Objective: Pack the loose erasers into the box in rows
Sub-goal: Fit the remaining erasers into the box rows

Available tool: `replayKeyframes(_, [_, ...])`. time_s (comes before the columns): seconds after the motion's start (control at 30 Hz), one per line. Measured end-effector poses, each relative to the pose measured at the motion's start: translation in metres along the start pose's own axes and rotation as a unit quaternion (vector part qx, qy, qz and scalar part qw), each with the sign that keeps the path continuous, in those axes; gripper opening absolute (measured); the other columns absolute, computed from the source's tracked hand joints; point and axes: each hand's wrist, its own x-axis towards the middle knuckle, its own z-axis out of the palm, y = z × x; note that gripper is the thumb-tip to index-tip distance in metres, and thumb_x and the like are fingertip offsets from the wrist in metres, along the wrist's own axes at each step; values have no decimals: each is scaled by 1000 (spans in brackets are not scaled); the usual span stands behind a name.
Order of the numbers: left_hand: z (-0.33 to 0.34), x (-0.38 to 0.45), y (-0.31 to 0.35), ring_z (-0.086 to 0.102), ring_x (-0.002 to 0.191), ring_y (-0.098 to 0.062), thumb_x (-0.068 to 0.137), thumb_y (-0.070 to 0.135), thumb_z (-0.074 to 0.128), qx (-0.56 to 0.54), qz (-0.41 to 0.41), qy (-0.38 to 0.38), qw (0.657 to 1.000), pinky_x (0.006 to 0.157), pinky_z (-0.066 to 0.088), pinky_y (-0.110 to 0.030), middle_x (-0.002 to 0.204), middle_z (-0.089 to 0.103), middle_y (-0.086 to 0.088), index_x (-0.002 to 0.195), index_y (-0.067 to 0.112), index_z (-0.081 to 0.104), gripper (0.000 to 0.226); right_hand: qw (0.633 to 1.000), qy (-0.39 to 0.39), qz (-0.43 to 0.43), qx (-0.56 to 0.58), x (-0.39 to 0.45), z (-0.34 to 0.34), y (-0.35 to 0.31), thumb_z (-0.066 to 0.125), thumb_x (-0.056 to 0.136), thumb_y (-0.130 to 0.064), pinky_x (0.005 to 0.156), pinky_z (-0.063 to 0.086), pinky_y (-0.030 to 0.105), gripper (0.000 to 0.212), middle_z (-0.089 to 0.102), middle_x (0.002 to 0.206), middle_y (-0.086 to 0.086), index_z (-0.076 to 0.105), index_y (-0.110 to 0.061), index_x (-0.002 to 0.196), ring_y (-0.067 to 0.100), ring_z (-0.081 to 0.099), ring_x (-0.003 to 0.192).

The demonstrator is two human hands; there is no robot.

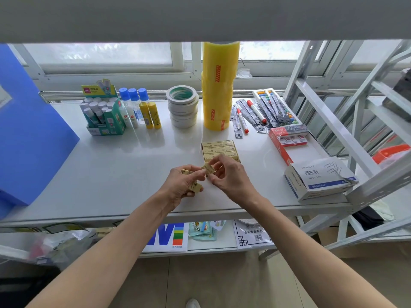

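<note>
A: Entry, head view. Landmark for all positions: the box (220, 150), standing on the white shelf (111, 174).

B: Contents of the box?

A: Pale yellow erasers in paper sleeves, laid flat in rows, two across, with dark print on each sleeve. The near end of the box is hidden behind the right hand (231, 176), so the row count cannot be told.

B: Loose erasers?

A: Same pale yellow. One eraser (208, 168) is held just in front of the box's near-left corner, tilted. The right hand's thumb and fingers are curled and pinch it. The left hand (180, 183) is just left of that, fingers curled round a small bunch of erasers (195, 186); one end sticks out at its top, another below its thumb. Exact number in the bunch: cannot tell.

B: Are the hands touching?

A: Fingertips are very near at the pinched eraser; contact between them cannot be told.

B: Surroundings, relative to the box?

A: Behind it, a tall stack of yellow tape rolls (219, 85). Behind and left, a stack of white tape rolls (182, 107), then glue bottles (138, 107), then a green display carton of glue sticks (104, 110). Behind and right, red markers (242, 121) among packets. Right, a red stapler pack (289, 141), and nearer, a white paper clip carton (320, 178). Far left, a blue folder (29, 130).
</note>
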Motion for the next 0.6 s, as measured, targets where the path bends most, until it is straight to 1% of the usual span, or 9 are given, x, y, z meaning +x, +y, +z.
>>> replayKeyframes(0.1, [2,1,0,64,56,-15,87,22,71,10,11,16,1000,49,42,-24,92,69,-11,103,9,70,20,1000,3,-4,-19,9,-11,1,72,80,-7,74,56,32,26,58,94,1,64,-15,104,15,61,74])
replayKeyframes(0.17, [3,4,-2,64,56,-14,88,21,71,20,15,36,999,47,42,-22,95,69,-12,102,10,70,18,999,-4,-6,-47,18,-17,6,69,79,-3,77,55,31,27,57,94,2,66,-14,103,14,59,74])
replayKeyframes(0.3, [3,6,-7,63,54,-13,88,18,71,27,15,56,998,40,40,-17,93,68,-13,102,8,69,17,994,-62,-11,-87,29,-20,11,66,80,-4,83,54,36,24,57,97,4,69,-12,103,16,58,82])
replayKeyframes(0.37, [3,6,-8,63,54,-14,88,17,71,29,16,59,998,39,40,-17,91,67,-12,103,8,69,18,993,-70,-13,-97,30,-18,12,65,82,-5,85,53,36,24,58,100,4,71,-13,104,17,58,86])
replayKeyframes(0.5, [3,7,-7,63,58,-15,88,18,70,31,14,62,997,39,40,-17,91,68,-12,102,9,69,17,996,-37,-7,-77,25,-13,13,63,84,-1,82,54,31,23,54,102,4,71,-11,103,16,57,82])
replayKeyframes(0.6, [3,8,-6,65,60,-15,89,20,70,25,12,66,997,39,41,-16,93,68,-13,102,9,68,16,998,8,14,-56,23,-8,14,66,81,1,79,54,32,15,53,94,2,66,-12,89,15,58,77])
